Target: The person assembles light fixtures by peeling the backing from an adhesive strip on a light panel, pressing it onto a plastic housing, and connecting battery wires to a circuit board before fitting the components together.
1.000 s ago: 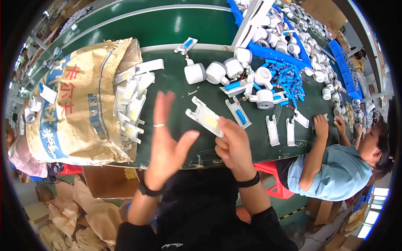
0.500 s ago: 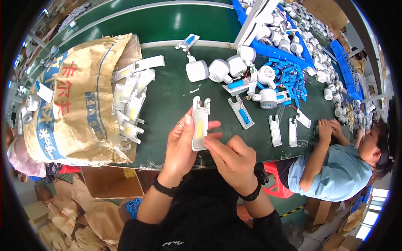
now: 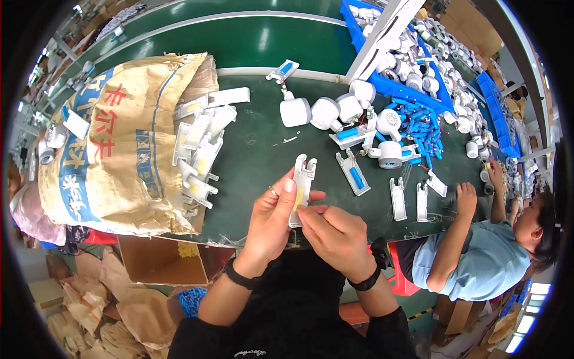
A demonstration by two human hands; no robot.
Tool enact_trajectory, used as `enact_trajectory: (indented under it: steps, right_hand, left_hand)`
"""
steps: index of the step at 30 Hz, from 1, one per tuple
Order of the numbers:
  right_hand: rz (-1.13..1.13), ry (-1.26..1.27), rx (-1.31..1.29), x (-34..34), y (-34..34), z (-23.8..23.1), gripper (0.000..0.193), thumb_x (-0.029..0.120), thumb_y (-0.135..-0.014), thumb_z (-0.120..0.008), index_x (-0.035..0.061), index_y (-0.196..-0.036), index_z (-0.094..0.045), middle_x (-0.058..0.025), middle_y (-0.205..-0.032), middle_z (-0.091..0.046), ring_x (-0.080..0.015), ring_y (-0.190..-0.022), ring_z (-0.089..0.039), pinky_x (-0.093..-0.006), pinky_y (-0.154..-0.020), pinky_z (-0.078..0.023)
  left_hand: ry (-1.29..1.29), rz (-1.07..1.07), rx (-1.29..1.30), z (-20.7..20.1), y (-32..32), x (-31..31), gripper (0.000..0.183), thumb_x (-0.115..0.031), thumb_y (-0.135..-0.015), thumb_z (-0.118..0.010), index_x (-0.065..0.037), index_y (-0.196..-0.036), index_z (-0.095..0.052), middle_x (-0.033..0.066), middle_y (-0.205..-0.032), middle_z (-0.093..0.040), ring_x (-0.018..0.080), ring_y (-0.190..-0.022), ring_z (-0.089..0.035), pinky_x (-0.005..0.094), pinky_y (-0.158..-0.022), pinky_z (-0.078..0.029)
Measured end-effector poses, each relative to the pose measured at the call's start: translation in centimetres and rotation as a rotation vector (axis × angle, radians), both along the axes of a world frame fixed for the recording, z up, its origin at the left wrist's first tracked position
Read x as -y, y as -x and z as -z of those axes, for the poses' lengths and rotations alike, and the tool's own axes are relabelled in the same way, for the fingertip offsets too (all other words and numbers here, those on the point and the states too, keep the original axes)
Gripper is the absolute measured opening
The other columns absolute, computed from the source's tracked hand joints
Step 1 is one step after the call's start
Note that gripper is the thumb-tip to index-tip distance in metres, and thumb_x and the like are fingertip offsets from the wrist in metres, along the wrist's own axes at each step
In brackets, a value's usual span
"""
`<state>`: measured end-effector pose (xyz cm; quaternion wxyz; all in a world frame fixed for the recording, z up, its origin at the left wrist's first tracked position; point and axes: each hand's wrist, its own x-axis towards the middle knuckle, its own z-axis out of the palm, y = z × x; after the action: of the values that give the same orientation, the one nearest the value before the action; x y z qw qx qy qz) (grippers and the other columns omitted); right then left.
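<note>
My left hand (image 3: 269, 222) holds a white plastic handle shell (image 3: 304, 178) upright above the table's front edge, thumb along its side and fingertips showing behind it. A yellow strip (image 3: 298, 200) lies inside the shell, partly covered. Closed in a pinch, my right hand (image 3: 339, 238) presses its fingertips against the strip and the shell's lower end; whatever is between them is hidden. To the left, similar white shells (image 3: 200, 146) with yellow strips spill from a paper sack. Right of my hands lie an open shell with a blue battery (image 3: 354, 173) and two bare shells (image 3: 398, 199).
The brown sack (image 3: 128, 149) covers the table's left part. White round fan heads (image 3: 326, 112) stand at the back, beside a pile of blue batteries (image 3: 421, 127) and a full blue crate (image 3: 412, 90). A co-worker (image 3: 484, 251) sits at the right. An open carton (image 3: 161, 260) is below.
The whole view has shifted slightly. The shell is turned more on edge, and my right fingertips have moved further over its lower end. The co-worker's one hand has reached farther away.
</note>
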<state>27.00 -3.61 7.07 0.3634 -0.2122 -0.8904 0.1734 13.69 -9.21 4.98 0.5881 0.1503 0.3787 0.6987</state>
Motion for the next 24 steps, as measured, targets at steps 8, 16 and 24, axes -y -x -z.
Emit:
enact_trajectory:
  steps: [8, 16, 24]
  right_hand:
    - [0.065, 0.057, -0.046, 0.1, 0.0, 0.8, 0.026, -0.003, -0.076, -0.079, 0.0079, -0.099, -0.076, -0.0032, -0.071, -0.055, -0.0171, -0.054, -0.057, -0.0303, -0.047, -0.045]
    - [0.438, 0.486, -0.515, -2.1, -6.2, -0.6, 0.013, -0.008, -0.09, -0.07, -0.0017, -0.101, -0.073, 0.0027, -0.069, -0.043, -0.0039, -0.049, -0.047, -0.0214, -0.043, -0.04]
    - [0.593, 0.79, -0.692, 0.6, -15.7, 3.5, 0.008, -0.006, -0.097, -0.06, -0.0029, -0.101, -0.066, 0.0033, -0.065, -0.051, -0.0038, -0.043, -0.045, -0.0222, -0.038, -0.038]
  left_hand:
    - [-0.004, 0.036, -0.014, 0.8, 0.1, -0.1, 0.053, -0.037, -0.109, -0.048, -0.001, -0.148, -0.048, 0.0134, -0.121, -0.068, 0.0198, -0.102, -0.069, 0.0353, -0.087, -0.061]
    - [0.086, 0.076, -0.155, 0.3, -1.8, -0.2, 0.043, -0.034, -0.11, -0.045, -0.004, -0.142, -0.047, 0.0212, -0.114, -0.07, 0.0286, -0.101, -0.072, 0.0386, -0.088, -0.059]
    - [0.101, 0.26, -0.53, 3.8, -12.0, -8.8, 0.028, -0.009, -0.101, -0.06, 0.006, -0.123, -0.055, 0.0162, -0.118, -0.07, 0.0199, -0.105, -0.068, 0.031, -0.087, -0.054]
